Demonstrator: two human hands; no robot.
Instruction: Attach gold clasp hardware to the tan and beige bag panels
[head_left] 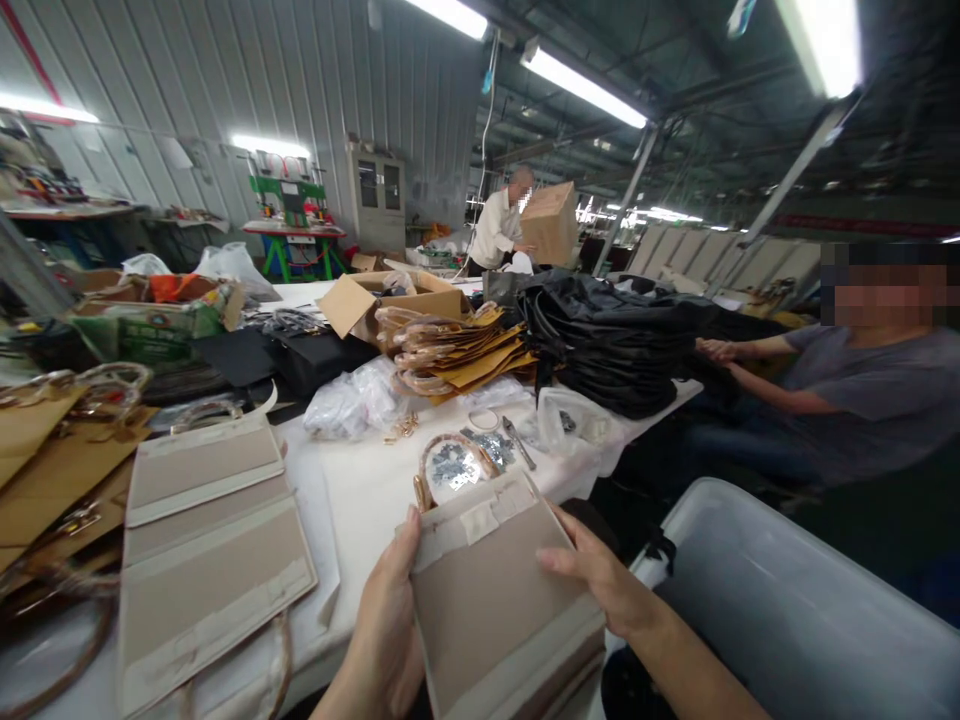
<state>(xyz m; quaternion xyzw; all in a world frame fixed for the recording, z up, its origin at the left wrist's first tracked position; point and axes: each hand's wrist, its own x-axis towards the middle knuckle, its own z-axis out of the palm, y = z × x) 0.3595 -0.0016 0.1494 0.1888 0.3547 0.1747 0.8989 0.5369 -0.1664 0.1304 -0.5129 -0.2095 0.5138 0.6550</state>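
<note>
Between both hands I hold a beige bag panel point(495, 590) above the table's front edge. A wrapped, curved handle point(431, 450) sticks up from its far end, and a pale patch lies near that edge. My left hand point(394, 600) grips the left side with the thumb along the rim. On the right side, my right hand point(600, 575) is closed round the edge, its thumb on the panel's face. To the left, a larger beige panel point(217, 560) with handles lies flat on the table. Small metal pieces point(487, 447) and a pen-like tool point(519, 443) lie beyond my hands.
Yellow-brown wrapped pieces point(480, 350) are stacked before an open carton point(427, 295); more point(52, 470) lie at left. A black fabric pile point(607, 340) stands at the back right. A pale plastic bin point(787, 600) is at my right. One person sits at right; another carries a box point(550, 225).
</note>
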